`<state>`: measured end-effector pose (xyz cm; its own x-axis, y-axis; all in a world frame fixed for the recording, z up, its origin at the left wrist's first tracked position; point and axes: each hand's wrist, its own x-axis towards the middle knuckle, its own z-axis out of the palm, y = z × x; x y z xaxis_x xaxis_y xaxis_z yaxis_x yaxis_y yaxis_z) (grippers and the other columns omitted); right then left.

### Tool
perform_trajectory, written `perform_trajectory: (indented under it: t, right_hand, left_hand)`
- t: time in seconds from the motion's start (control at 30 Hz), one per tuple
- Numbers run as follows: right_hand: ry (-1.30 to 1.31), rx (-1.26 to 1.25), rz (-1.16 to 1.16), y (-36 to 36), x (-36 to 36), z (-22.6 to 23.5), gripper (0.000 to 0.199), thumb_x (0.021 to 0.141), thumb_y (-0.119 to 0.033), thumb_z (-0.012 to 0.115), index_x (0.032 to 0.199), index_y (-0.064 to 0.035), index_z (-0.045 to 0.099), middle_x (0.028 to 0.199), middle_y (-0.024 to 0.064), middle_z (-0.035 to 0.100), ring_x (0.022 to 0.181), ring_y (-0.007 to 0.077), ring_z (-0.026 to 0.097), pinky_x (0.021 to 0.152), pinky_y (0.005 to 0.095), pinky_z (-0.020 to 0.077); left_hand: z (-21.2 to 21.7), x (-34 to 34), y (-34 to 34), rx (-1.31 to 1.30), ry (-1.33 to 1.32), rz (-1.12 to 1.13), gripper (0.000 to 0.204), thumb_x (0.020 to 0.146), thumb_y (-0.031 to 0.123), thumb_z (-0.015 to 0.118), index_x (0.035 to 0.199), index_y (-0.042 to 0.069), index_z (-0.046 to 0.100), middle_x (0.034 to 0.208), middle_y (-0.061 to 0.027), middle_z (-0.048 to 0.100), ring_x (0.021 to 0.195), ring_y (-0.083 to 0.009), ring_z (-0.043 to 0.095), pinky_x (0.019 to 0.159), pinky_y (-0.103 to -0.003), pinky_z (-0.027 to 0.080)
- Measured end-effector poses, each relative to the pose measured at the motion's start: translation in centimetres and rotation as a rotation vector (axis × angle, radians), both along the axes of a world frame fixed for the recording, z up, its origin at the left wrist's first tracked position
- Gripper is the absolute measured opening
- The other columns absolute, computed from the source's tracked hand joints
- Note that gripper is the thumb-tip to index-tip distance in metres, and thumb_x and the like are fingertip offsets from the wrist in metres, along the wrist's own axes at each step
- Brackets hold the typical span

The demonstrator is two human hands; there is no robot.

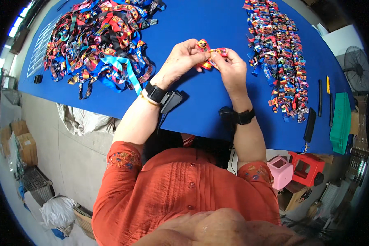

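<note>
Above the blue table (201,102) both my hands pinch one colourful ribbon bow (205,47), mostly red and yellow with printed patterns. My left hand (183,57) grips its left side between thumb and fingers. On the other side, my right hand (231,67) has its thumb pressed near the bow's middle. Parts of the loops stick out above and below the fingers. To the left lies a big tangled pile of printed ribbons (98,45), with a light blue strip (129,71) trailing toward my left wrist. Long rows of similar small bows (276,57) lie on the right.
Dark rods, a yellow pen-like tool (328,85) and a green bin (340,123) are at the table's right edge. Beyond stands a black fan (355,67). A pink container (280,172) and a red one (306,169) sit below the edge. A white grid (43,47) lies far left.
</note>
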<state>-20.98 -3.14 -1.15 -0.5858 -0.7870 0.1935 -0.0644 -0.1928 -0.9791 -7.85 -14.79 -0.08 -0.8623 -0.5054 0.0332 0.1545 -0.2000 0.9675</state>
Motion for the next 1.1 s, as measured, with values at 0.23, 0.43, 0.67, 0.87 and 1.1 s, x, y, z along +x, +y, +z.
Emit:
perform_trajectory:
  t: [0.23, 0.43, 0.67, 0.87, 1.1]
  right_hand:
    - [0.0, 0.007, -0.037, 0.1, 0.1, 0.5, 0.011, 0.091, -0.007, 0.069, 0.097, 0.0022, 0.07, 0.087, 0.0042, 0.072, 0.077, 0.0066, 0.065, 0.068, 0.0222, 0.0531]
    - [-0.007, 0.011, -0.054, -0.1, -0.1, 0.0, 0.012, 0.091, -0.009, 0.071, 0.096, 0.0017, 0.07, 0.085, 0.0042, 0.071, 0.075, 0.006, 0.064, 0.065, 0.0217, 0.0523]
    - [-0.031, 0.019, -0.036, 0.0, 0.2, 0.4, 0.012, 0.091, -0.011, 0.07, 0.093, 0.0003, 0.069, 0.083, 0.0037, 0.071, 0.073, 0.0055, 0.063, 0.063, 0.022, 0.0512]
    - [-0.033, 0.107, -0.001, 0.2, 0.2, 0.5, 0.014, 0.091, -0.014, 0.071, 0.094, -0.0011, 0.069, 0.082, 0.0046, 0.071, 0.072, 0.0059, 0.063, 0.062, 0.0224, 0.0511]
    - [0.03, 0.04, 0.01, 0.2, -0.3, 0.4, 0.016, 0.092, -0.015, 0.069, 0.095, 0.0006, 0.068, 0.078, 0.0051, 0.07, 0.066, 0.0071, 0.063, 0.057, 0.0235, 0.0524]
  left_hand:
    - [-0.6, -0.4, -0.2, 0.008, 0.062, 0.046, 0.01, 0.091, 0.008, 0.068, 0.099, 0.003, 0.064, 0.092, -0.0033, 0.07, 0.081, -0.0086, 0.063, 0.076, -0.022, 0.05]
    - [0.3, 0.2, -0.5, -0.001, -0.064, 0.018, 0.008, 0.091, 0.008, 0.069, 0.098, 0.004, 0.065, 0.091, -0.0042, 0.071, 0.079, -0.0067, 0.062, 0.072, -0.019, 0.049]
    - [0.7, 0.1, 0.4, -0.023, -0.032, 0.031, 0.015, 0.094, 0.019, 0.067, 0.104, 0.008, 0.066, 0.086, -0.0017, 0.071, 0.071, -0.0041, 0.062, 0.057, -0.017, 0.039]
    - [1.2, 0.3, 0.3, -0.043, -0.116, 0.063, 0.014, 0.095, 0.015, 0.066, 0.103, 0.005, 0.064, 0.086, -0.0028, 0.07, 0.067, -0.0061, 0.061, 0.059, -0.018, 0.044]
    - [0.8, -0.1, 0.6, -0.037, -0.053, 0.065, 0.009, 0.093, 0.014, 0.068, 0.098, 0.007, 0.065, 0.077, 0.0017, 0.067, 0.061, -0.004, 0.059, 0.054, -0.017, 0.04]
